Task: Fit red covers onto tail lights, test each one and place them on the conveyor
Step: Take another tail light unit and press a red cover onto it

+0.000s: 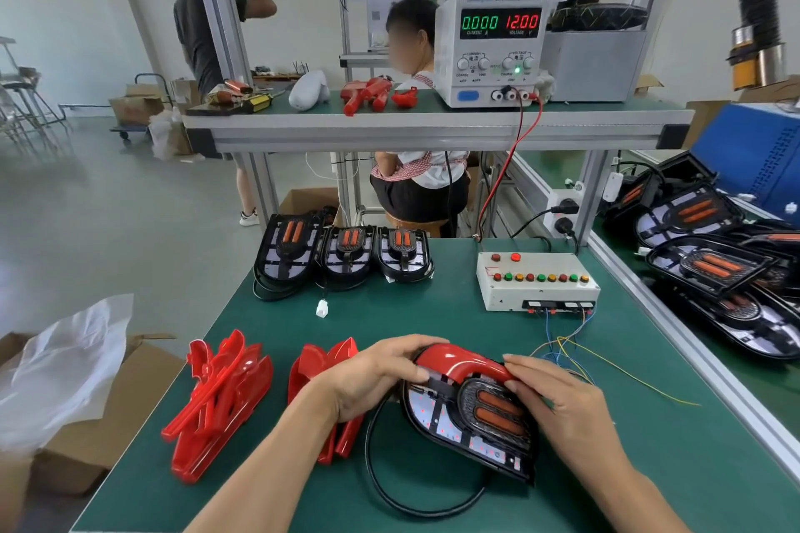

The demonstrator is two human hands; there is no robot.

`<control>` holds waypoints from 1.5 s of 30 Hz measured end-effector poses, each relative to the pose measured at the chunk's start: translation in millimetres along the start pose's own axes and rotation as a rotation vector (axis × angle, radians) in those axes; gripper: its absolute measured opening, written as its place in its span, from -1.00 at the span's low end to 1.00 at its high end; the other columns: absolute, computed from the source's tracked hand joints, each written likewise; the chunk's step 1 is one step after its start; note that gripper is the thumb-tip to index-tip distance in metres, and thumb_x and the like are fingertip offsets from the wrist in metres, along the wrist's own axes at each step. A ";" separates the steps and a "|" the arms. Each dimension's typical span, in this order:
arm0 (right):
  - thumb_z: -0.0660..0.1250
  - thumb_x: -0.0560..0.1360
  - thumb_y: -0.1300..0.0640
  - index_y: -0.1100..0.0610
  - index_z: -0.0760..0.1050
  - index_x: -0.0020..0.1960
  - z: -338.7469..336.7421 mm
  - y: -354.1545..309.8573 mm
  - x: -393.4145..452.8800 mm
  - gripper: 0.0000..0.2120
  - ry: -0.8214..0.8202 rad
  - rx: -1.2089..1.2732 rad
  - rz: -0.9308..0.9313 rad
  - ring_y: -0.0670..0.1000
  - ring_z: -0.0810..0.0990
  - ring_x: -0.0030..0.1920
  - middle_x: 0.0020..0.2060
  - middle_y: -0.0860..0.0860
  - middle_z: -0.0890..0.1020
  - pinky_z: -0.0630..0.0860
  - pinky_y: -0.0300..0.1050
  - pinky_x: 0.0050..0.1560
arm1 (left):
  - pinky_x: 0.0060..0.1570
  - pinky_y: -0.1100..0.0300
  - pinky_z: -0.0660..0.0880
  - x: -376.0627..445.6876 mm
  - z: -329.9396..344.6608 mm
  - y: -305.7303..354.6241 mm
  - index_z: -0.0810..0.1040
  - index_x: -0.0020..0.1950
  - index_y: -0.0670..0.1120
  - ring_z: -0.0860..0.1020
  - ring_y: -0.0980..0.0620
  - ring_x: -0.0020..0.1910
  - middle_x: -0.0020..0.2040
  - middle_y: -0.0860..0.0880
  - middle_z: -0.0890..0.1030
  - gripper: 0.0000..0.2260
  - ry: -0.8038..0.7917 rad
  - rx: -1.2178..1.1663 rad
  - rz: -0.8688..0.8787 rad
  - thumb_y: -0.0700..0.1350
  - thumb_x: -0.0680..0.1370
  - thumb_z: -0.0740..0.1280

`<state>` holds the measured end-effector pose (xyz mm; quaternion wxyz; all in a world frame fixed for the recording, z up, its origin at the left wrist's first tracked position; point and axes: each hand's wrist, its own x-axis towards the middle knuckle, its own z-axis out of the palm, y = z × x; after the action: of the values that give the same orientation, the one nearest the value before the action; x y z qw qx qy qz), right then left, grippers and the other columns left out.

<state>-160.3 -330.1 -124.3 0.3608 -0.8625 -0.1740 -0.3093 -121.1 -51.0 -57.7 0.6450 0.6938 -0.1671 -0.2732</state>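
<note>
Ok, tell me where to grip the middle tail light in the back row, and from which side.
Take the middle tail light by its near, rounded lower edge, coming from the front. It leans upright with neighbours tight on both sides, so the flanks are blocked; avoid the ribbed orange lens.

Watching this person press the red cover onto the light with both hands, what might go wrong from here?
Three things, perhaps. The red cover sits only along the tail light's top edge, so uneven pressure from the left hand and right hand might seat it crooked. The black cable loops loose toward the table edge and could snag when the light is lifted. The stacked spare covers lie right beside the left forearm, so a sweep might knock them.
</note>
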 end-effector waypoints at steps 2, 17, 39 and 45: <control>0.52 0.47 0.20 0.13 0.74 0.07 0.5 -0.9 0.2 -0.82 0.008 -0.025 -0.035 -0.22 0.67 0.07 0.09 -0.11 0.71 0.54 -0.28 0.22 | 0.43 -0.04 0.41 3.9 5.2 -0.6 0.56 0.37 -0.08 0.58 -0.11 0.31 0.28 -0.11 0.65 -0.60 0.059 0.032 -0.014 0.07 0.60 0.34; 0.38 0.54 0.03 0.08 0.73 0.11 -1.8 -0.5 2.0 -0.76 -0.028 -0.029 -0.109 -0.24 0.65 0.13 0.15 -0.17 0.69 0.56 -0.23 0.21 | -0.05 -0.08 0.51 22.5 31.4 -18.9 0.59 -0.16 -0.09 0.50 0.00 -0.27 -0.28 -0.06 0.53 -0.51 0.411 0.288 0.122 0.34 0.53 0.26; 0.47 0.51 0.09 -0.28 0.61 0.17 11.4 -25.5 -10.4 -0.67 0.046 0.377 0.547 -0.35 0.57 0.17 0.12 -0.40 0.63 0.39 -0.58 0.12 | 0.09 -0.01 0.62 21.6 36.4 -24.6 0.74 -0.08 0.02 0.69 -0.01 -0.08 -0.16 0.04 0.73 -0.79 0.531 0.211 0.111 0.12 0.58 0.41; 0.35 0.60 -0.07 -0.04 0.69 0.11 21.6 -35.2 -4.6 -0.80 0.078 0.752 0.938 -0.03 0.73 0.02 0.03 0.01 0.74 0.66 -0.04 0.06 | -0.06 0.23 0.62 18.5 37.8 -28.1 0.74 -0.07 0.03 0.70 0.10 -0.14 -0.17 0.07 0.74 -0.84 0.551 0.174 0.135 0.07 0.59 0.42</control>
<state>-173.3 -290.8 -121.0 0.7453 -0.6483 0.1409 -0.0660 -132.2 -89.0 -89.2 0.6210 0.7818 -0.0543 -0.0158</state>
